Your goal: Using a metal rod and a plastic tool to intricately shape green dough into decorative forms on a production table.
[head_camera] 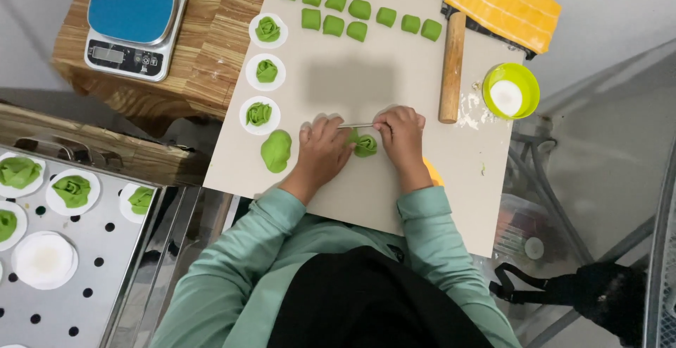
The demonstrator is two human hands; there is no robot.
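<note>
From the head camera we see our left hand (322, 147) and right hand (401, 137) side by side at the middle of a pale work board (366, 200), both resting on a small folded green dough piece (365, 145). Our right hand pinches a thin stick (355, 125) that lies level across to the left fingers; our left hand lies flat, its fingers half curled against the dough, gripping nothing that we can make out. Above the hands the board is bare up to the rows of green dough cubes (336, 1) at the top centre. Just left of our left hand lies a flattened green oval (276, 151), and above it three shaped pieces on white paper rounds (265, 71) line the board's left edge. A wooden rolling pin (451, 66) stands close to the right hand's upper right, with a green bowl (512, 91) beyond. A perforated metal tray (84, 277) fills the lower left; a scale (134, 22) sits upper left.
</note>
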